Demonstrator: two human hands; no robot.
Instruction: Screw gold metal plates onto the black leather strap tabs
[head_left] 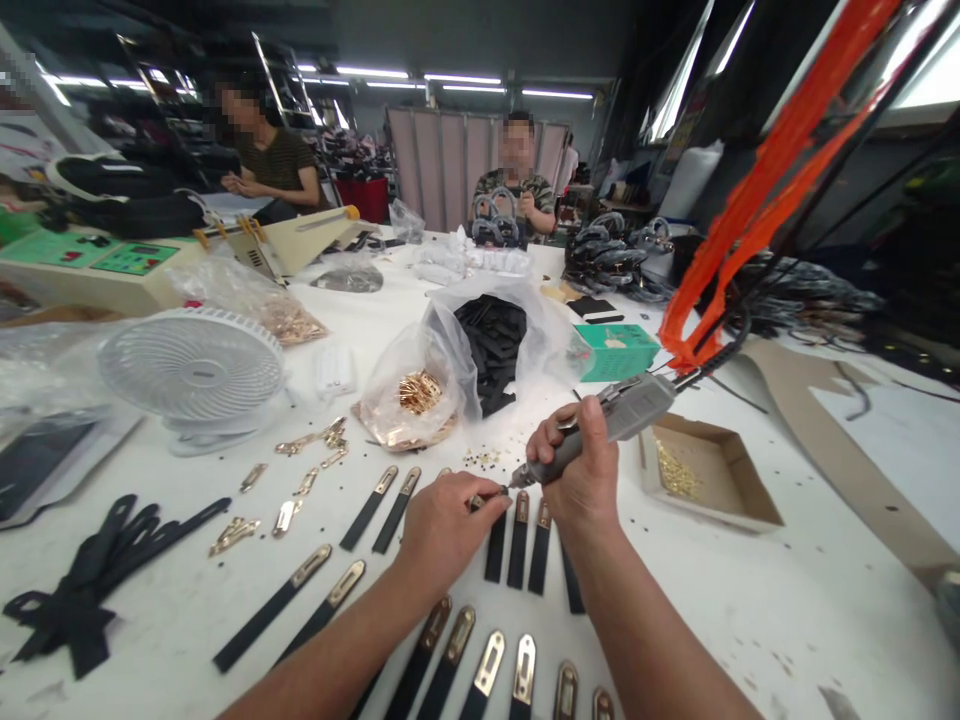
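Grey electric screwdriver [636,408], seen from the head camera, lies in the right hand [576,470], which wraps its fingers around the body with the thumb raised along it. Its long axis slants from the cable end, far and to the right, down toward the left hand [446,525]; the bit points left and toward the person, its tip just beside the left fingertips. The left hand, the nearer one to the tip, pinches a small dark piece [505,491] between thumb and forefinger; it is mostly hidden, so its own axis cannot be told. Just below the tip, black straps [517,550] lie side by side on the white table [645,620], long axes running away from the person, gold-coloured metal ends [523,507] pointing away.
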